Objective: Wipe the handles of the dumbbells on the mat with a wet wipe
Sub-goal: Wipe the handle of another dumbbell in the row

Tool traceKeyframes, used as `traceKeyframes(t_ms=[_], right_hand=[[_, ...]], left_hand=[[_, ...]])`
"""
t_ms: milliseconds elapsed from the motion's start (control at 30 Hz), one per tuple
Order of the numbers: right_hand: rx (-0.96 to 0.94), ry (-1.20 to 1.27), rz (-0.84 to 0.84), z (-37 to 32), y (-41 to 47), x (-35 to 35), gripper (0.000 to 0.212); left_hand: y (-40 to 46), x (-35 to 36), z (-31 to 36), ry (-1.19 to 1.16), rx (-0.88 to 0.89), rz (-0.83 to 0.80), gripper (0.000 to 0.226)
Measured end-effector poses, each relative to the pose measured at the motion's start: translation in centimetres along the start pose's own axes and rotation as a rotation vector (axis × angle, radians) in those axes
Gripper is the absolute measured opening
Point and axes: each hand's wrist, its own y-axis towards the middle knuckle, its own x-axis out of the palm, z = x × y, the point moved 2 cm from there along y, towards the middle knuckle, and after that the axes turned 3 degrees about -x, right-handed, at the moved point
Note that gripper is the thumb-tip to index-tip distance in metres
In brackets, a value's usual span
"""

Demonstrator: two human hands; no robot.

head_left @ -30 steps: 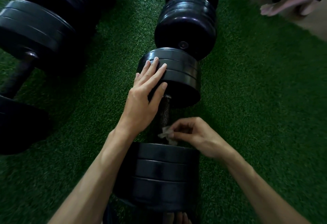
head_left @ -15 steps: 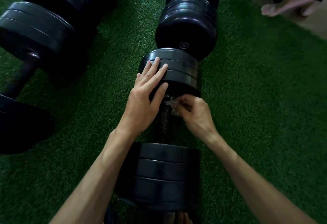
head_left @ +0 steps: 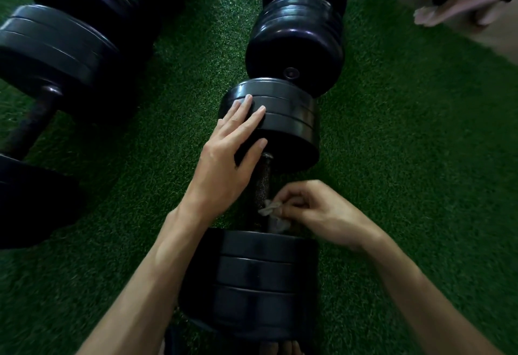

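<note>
Fingers [head_left: 283, 210] of our right hand [head_left: 322, 214] pinch the wipe [head_left: 270, 209] against the handle [head_left: 262, 183]; left hand [head_left: 227, 158] flat on the far plates [head_left: 283, 119]. Mid-wipe; next stroke runs toward those plates.

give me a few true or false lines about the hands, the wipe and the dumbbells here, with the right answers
1. The left hand lies with straight fingers on the far plates of the middle dumbbell. True.
2. The right hand holds the wet wipe against the handle near the near plates. True.
3. The wipe is lying loose on the green mat. False: the right hand's fingers pinch it at the handle.
4. The dumbbell being wiped is lifted off the mat. False: it rests on the mat.
5. Another dumbbell lies to the left. True.
</note>
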Motion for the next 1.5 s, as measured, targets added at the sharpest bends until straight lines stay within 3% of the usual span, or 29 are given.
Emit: traceKeyframes(t_ms=[100, 167, 367, 467, 633, 800, 900, 1000, 1100, 1267, 1500], right_hand=[[-0.116, -0.067, 0.144, -1.5, -0.1, -1.4, 0.005], [-0.190, -0.101, 0.175, -2.5, 0.0, -2.0, 0.005], [-0.287, -0.039, 0.147, -3.9, 0.8, -3.3, 0.010], [-0.314, 0.011, 0.105, -4.4, 0.9, -3.5, 0.012], [-0.342, 0.046, 0.178, -4.2, 1.2, -3.5, 0.013], [-0.457, -0.219, 0.596, -4.9, 0.8, -4.3, 0.007], [-0.509, -0.411, 0.724, -4.9, 1.4, -4.7, 0.013], [-0.462, -0.505, 0.679, -4.1, 2.8, -4.4, 0.025], [-0.437, -0.475, 0.629, -3.7, 3.3, -4.1, 0.029], [-0.445, -0.432, 0.628, -3.5, 3.2, -4.0, 0.029], [-0.436, -0.369, 0.622, -3.1, 3.2, -3.6, 0.031]], left_hand=[[-0.7, -2.0, 0.4, 0.102, 0.115, 0.044, 0.030], [-0.9, -3.0, 0.8, 0.003, 0.077, -0.031, 0.026], [-0.8, -3.6, 1.3, -0.105, -0.036, -0.275, 0.048], [-1.1, -2.9, 1.4, -0.138, -0.049, -0.327, 0.042], [-1.6, -2.1, 0.4, -0.291, -0.207, -0.241, 0.011], [-2.1, -2.7, -1.4, -0.060, -0.290, 0.014, 0.005], [-2.1, -1.8, -2.0, 0.050, -0.228, 0.033, 0.011], [-1.8, -0.5, -2.5, 0.050, -0.222, -0.062, 0.028], [-1.5, 0.3, -2.6, -0.060, -0.259, -0.138, 0.027], [-2.0, 0.6, -3.4, -0.220, -0.514, -0.211, 0.024], [-3.4, -0.5, -3.4, -0.459, -0.730, -0.429, 0.015]])
